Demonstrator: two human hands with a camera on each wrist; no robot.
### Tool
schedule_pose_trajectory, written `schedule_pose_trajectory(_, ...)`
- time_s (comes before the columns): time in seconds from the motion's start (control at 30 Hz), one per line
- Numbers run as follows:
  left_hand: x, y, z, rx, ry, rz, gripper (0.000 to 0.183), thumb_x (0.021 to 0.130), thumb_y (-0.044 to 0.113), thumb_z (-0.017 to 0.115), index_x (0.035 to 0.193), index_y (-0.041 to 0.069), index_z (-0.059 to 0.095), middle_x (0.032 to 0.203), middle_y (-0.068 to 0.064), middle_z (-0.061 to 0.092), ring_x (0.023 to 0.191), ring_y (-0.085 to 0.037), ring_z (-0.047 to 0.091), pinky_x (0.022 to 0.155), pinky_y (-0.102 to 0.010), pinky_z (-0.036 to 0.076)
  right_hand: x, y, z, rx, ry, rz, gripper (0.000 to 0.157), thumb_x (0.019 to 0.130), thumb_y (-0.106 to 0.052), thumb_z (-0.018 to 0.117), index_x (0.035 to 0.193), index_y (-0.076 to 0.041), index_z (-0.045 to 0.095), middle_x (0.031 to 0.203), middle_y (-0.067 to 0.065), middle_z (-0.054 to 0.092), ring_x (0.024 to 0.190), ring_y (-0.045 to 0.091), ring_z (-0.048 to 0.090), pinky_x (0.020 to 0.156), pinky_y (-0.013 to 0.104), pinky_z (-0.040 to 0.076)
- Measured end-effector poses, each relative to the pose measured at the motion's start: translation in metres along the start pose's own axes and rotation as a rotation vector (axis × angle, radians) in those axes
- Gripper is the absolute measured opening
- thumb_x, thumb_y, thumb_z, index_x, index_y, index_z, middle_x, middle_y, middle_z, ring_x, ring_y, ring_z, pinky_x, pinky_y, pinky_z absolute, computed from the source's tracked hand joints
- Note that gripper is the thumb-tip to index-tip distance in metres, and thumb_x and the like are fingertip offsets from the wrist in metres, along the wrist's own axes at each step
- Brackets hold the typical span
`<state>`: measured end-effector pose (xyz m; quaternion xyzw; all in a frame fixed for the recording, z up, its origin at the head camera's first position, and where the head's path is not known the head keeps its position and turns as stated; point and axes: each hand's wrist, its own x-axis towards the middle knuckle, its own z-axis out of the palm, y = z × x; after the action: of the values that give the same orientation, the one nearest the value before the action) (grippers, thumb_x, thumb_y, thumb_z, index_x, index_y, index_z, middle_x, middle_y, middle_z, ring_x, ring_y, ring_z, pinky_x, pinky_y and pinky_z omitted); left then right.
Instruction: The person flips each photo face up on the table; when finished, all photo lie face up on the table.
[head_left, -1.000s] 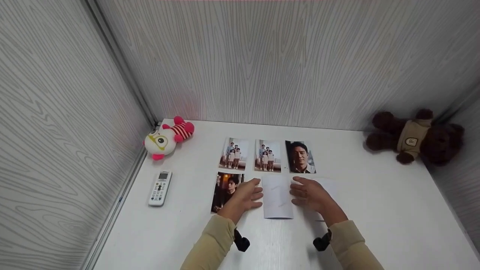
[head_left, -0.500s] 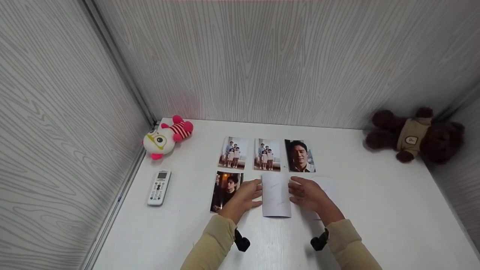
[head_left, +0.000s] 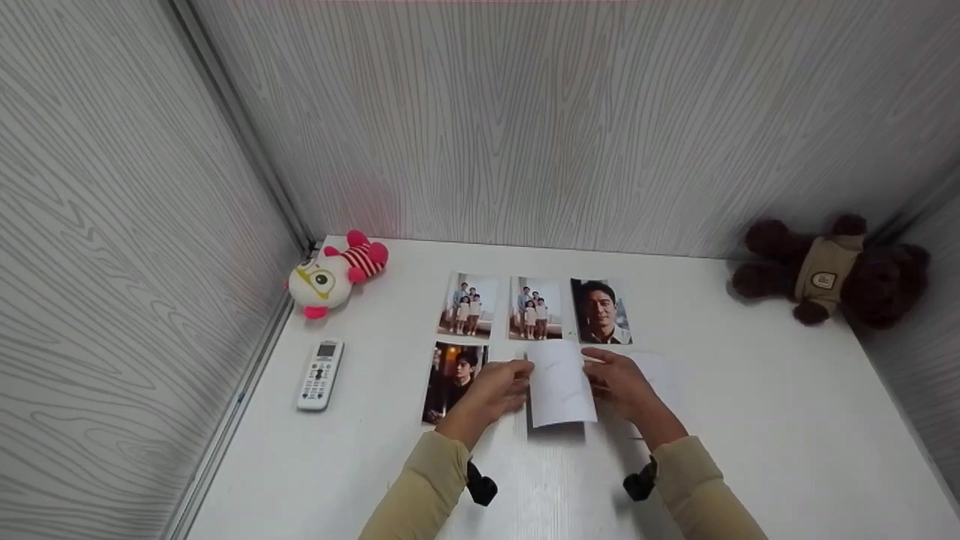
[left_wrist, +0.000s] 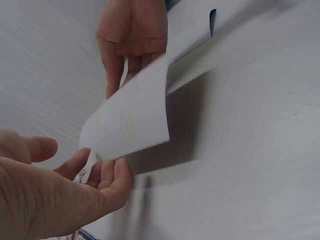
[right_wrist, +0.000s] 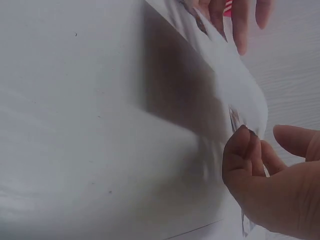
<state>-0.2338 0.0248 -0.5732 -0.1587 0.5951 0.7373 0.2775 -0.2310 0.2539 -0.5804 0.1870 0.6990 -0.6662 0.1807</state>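
Observation:
A photo print (head_left: 561, 384), its plain white back facing up, is lifted off the table and bent, casting a shadow below. My left hand (head_left: 491, 394) holds its left edge, and my right hand (head_left: 622, 386) holds the right edge. Curled left fingers (left_wrist: 117, 182) lie along the near edge in the left wrist view, with that thumb apart. Seen from the right wrist, the right fingers (right_wrist: 240, 155) bend at the print's edge, and the thumb stands away too. Part of the picture side peeks out underneath; its subject cannot be made out.
Two family photos (head_left: 466, 306) and a man's portrait (head_left: 602, 312) lie in a row behind. Another portrait (head_left: 444, 382) is partly under my left arm. A white sheet (head_left: 654, 369) lies beside my right hand. Around them are a remote (head_left: 321, 375), a plush toy (head_left: 337, 274) and a teddy bear (head_left: 829, 274).
The white-backed print, flat on the table before, has come up with its near edge raised and swung slightly right. My fingers have closed in on its two sides.

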Motion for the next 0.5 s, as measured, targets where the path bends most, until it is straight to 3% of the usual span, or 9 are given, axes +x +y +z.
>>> schedule_pose_trajectory(0.27,0.001,0.005,-0.005,-0.074,-0.039,0.076,0.032,0.099,0.016,0.064,0.124,-0.004,0.067,0.105,-0.004,0.065,0.092,-0.014,0.061,0.088,-0.03,0.056,-0.001,-0.005,-0.001,0.123,-0.044,-0.081,0.05,0.103,-0.009,0.057,0.151,-0.004,0.043,0.109,0.0,0.067,0.087,0.01,0.063,0.074,0.024,0.053)
schedule_pose_trajectory(0.5,0.001,0.009,-0.01,-0.123,-0.102,0.134,0.033,0.103,0.008,0.056,0.133,-0.005,0.062,0.111,-0.007,0.068,0.092,-0.016,0.064,0.086,-0.027,0.056,-0.002,-0.016,-0.001,0.247,-0.088,-0.092,0.051,0.104,-0.007,0.055,0.153,-0.005,0.039,0.116,0.002,0.061,0.094,0.012,0.063,0.076,0.025,0.055)
